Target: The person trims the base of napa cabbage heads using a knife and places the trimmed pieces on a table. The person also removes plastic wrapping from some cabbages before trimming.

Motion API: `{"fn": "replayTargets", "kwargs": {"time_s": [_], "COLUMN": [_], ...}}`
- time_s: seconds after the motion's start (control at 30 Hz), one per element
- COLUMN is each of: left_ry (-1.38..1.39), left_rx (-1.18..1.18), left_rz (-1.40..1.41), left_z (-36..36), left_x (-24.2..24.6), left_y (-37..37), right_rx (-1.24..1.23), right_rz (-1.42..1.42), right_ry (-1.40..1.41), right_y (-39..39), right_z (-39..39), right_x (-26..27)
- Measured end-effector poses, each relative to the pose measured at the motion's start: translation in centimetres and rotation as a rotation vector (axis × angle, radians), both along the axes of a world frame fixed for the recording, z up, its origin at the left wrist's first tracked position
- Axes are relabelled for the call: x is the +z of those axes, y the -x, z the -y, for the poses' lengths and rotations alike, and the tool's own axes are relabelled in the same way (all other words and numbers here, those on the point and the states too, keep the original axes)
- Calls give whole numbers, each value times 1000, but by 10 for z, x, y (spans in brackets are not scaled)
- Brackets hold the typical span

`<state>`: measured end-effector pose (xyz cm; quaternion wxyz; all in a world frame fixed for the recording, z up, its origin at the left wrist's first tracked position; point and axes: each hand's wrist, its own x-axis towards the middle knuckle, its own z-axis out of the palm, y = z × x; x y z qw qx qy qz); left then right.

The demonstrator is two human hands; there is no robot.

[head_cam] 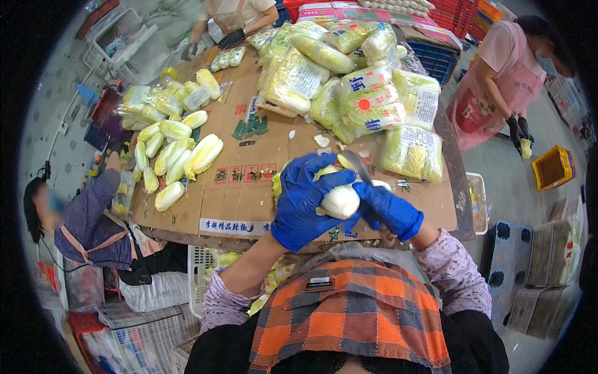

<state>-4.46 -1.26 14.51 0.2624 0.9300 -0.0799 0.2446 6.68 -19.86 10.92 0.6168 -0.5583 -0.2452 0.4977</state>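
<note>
My left hand point(306, 198), in a blue glove, grips a small napa cabbage point(341, 202) with its white base end facing me. In my gloved right hand point(387, 208) is a knife; its metal blade point(357, 166) points away from me, and the fist hides its handle. My right fingers are close beside the cabbage base. Both hands are above the near edge of a cardboard-covered table point(233, 196). Beyond them lie white trimmed cabbage pieces point(322, 140). Leaves partly show behind my left hand.
Bagged cabbages point(369, 100) are heaped at the table's far right. Loose peeled cabbages point(175, 149) and wrapped packs point(161, 100) lie left. A white crate point(196, 280) stands below the near edge. Co-workers stand left point(93, 219), right point(500, 84) and across the table point(238, 18).
</note>
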Motion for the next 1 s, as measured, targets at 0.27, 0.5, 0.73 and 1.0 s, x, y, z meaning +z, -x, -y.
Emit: {"fn": "replayTargets", "kwargs": {"time_s": [0.27, 0.5, 0.73, 1.0], "left_ry": [813, 1133, 1154, 1703], "left_rx": [50, 14, 197, -66], "left_rz": [-204, -281, -338, -434], "left_z": [8, 10, 2, -56], "left_x": [-17, -36, -50, -72], "left_y": [-1, -5, -10, 11], "right_rx": [-354, -450, -512, -565], "right_rz": [-128, 52, 209, -135], "right_ry": [-77, -43, -127, -90], "right_y": [6, 20, 25, 14], "right_z": [-27, -23, -28, -21], "right_x": [10, -2, -8, 3]}}
